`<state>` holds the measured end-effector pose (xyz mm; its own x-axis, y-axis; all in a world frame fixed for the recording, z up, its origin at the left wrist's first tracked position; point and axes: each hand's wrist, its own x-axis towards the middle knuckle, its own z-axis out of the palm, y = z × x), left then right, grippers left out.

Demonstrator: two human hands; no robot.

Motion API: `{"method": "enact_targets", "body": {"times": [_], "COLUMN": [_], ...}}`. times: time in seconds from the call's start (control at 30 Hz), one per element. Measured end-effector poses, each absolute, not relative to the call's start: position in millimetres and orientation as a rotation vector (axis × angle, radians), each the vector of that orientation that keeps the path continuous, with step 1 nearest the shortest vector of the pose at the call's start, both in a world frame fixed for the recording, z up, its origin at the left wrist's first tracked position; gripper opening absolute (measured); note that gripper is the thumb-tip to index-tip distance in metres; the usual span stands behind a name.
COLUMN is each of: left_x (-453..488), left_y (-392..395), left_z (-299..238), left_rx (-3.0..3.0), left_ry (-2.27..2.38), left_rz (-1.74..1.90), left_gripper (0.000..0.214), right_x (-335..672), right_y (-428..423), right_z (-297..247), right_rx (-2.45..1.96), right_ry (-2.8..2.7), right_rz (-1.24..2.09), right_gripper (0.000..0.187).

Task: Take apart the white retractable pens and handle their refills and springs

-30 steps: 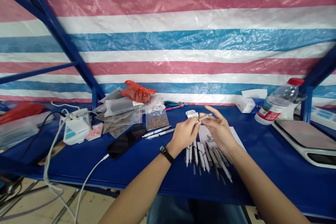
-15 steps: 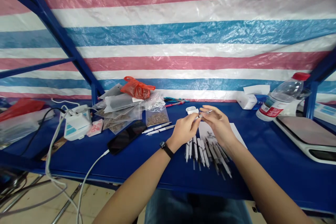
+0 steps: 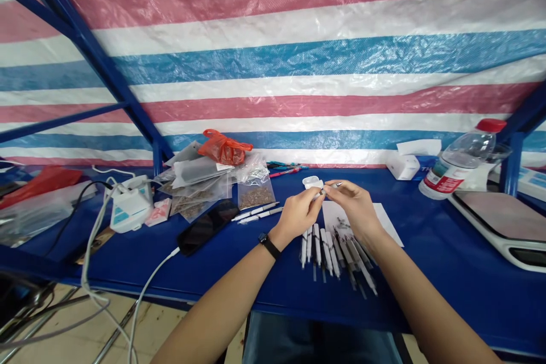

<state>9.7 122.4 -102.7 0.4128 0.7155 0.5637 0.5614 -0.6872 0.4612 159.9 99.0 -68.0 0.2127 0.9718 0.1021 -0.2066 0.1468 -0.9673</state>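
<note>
My left hand [image 3: 297, 216] and my right hand [image 3: 356, 210] meet above the blue table top [image 3: 128, 273], both pinching a slim white-and-metal pen [image 3: 329, 187]. Just behind my fingertips sits a small white plastic cup [image 3: 312, 182]. Below my wrists, several white pens with dark refills [image 3: 328, 253] lie side by side in a fan, partly on a white paper sheet [image 3: 384, 227]. Two more white pens [image 3: 256, 214] lie to the left of my left hand.
Clear plastic bags of brown granules [image 3: 255, 193], a black phone [image 3: 207, 227] on a white cable, and a white charger [image 3: 130, 209] lie to the left. A water bottle [image 3: 456, 162], tissue box [image 3: 403, 166], and flat scale [image 3: 499, 227] stand to the right.
My hands have drawn closer together, and my right fingers have closed from a spread pose onto the pen. The view has shifted slightly.
</note>
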Motion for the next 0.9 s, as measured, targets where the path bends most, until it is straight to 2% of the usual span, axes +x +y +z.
{"method": "enact_targets", "body": {"times": [0.2, 0.43, 0.63, 0.9], "left_x": [10.6, 12.6, 12.6, 16.9], "left_y": [122.9, 120.3, 118.4, 114.1], "left_z": [-103.3, -102.6, -99.8, -102.6], "left_rx": [2.421, 2.376, 2.333, 2.224], "left_ry": [1.129, 1.049, 1.102, 1.011], "left_rz": [1.131, 1.171, 1.165, 1.145], "left_gripper": [0.02, 0.024, 0.026, 0.029], "right_x": [165.6, 163.5, 165.9, 163.3], "right_y": [101.0, 98.6, 97.8, 98.1], "right_z": [-69.5, -66.6, -65.3, -68.4], "right_rx": [-1.027, -1.01, -0.96, -1.03], "right_ry": [-0.912, -0.932, -0.848, -0.892], "right_rz": [1.094, 1.117, 1.189, 1.136], "right_gripper": [0.045, 0.034, 0.044, 0.037]}}
